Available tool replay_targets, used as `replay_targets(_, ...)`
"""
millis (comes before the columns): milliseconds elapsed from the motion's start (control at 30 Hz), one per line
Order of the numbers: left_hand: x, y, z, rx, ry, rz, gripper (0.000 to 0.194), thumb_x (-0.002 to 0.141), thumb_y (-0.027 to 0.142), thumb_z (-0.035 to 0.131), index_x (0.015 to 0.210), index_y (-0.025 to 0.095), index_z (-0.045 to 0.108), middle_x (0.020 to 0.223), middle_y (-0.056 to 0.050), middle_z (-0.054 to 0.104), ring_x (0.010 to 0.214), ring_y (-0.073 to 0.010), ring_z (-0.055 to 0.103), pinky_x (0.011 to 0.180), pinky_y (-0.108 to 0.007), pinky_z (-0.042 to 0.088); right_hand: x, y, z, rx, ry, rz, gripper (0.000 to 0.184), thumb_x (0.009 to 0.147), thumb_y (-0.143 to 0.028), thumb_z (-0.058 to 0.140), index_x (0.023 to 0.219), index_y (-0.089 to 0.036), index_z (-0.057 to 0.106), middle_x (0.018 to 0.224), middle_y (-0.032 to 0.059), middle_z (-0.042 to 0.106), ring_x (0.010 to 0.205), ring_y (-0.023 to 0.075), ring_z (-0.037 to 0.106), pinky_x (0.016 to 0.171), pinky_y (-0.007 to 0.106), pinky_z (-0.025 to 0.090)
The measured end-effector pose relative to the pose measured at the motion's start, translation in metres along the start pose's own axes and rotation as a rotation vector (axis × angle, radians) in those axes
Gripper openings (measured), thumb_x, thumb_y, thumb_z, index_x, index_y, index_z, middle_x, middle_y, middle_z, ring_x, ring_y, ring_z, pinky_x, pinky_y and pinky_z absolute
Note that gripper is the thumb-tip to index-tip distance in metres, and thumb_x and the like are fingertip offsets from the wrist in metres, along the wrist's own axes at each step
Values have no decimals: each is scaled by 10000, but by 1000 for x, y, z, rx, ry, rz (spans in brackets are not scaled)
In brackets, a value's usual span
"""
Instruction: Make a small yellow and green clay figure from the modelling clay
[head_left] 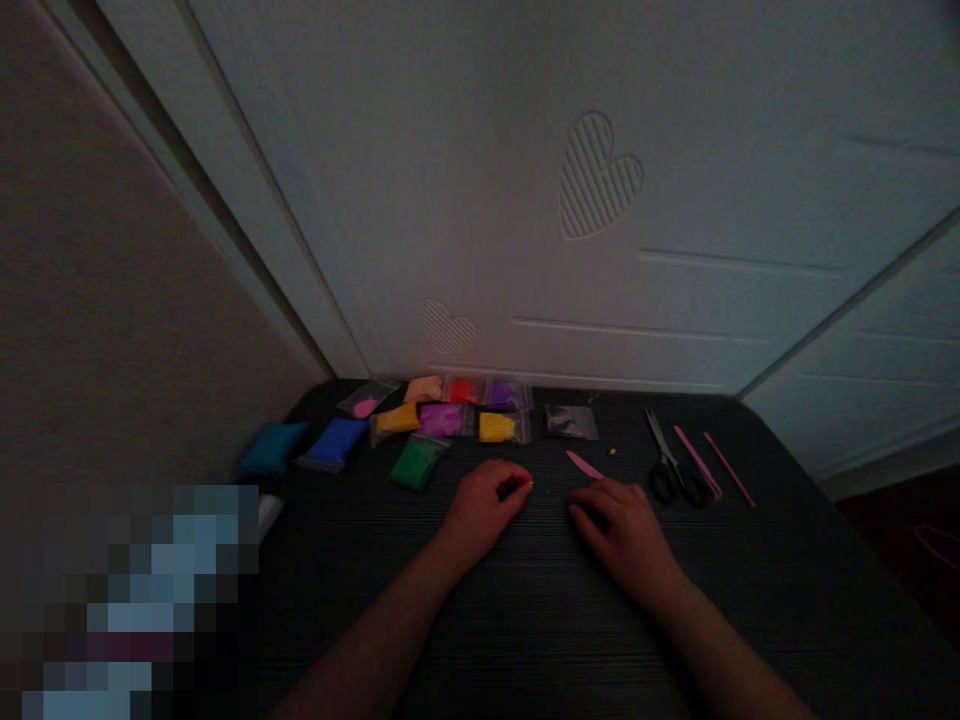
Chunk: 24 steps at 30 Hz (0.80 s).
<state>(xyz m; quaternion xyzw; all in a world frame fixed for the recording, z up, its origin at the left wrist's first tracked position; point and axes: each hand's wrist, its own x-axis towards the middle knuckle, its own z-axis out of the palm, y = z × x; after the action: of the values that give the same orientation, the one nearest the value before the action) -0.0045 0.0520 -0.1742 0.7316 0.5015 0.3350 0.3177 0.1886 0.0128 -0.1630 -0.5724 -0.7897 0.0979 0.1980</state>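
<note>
My left hand is closed in a pinch over the dark table, with a tiny yellow piece of clay showing at its fingertips. To its right, my right hand rests with fingers bent and thumb a little apart, and I see nothing held in it. A tiny green bit lies between the two hands. Just beyond my right fingers is a pink modelling knife, its near end partly covered by them. Another small yellow bit sits farther back.
Clear bags of coloured clay, including a green bag, a yellow bag and a blue bag, line the back left. Black-handled scissors and pink tools lie at right. A white panel stands behind the table.
</note>
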Motion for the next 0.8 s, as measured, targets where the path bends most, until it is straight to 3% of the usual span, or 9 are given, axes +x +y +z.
replay_targets(133, 0, 0, 1, 9, 15, 11, 133, 722, 241, 498, 801, 208, 601, 771, -4, 598, 731, -140, 531, 687, -265, 421, 2, -10, 7, -27, -19, -29, 208, 786, -265, 452, 961, -253, 564, 865, 18, 586, 821, 160, 509, 739, 310, 301)
replay_targets(367, 0, 3, -1, 26, 2, 39, 149, 739, 235, 478, 806, 213, 610, 796, -18, 596, 783, -156, 525, 721, -285, 419, 4, -10, 10, -22, -30, -33, 176, 809, -223, 417, 860, -251, 583, 832, 9, 588, 791, 158, 512, 710, 306, 301)
replay_targets(800, 0, -1, -3, 11, 52, 64, 150, 727, 233, 473, 781, 220, 613, 788, -22, 610, 763, -172, 546, 707, -308, 430, 3, -15, 11, -45, 108, 51, 130, 790, -234, 438, 791, -229, 568, 823, 8, 574, 809, 164, 515, 729, 300, 324)
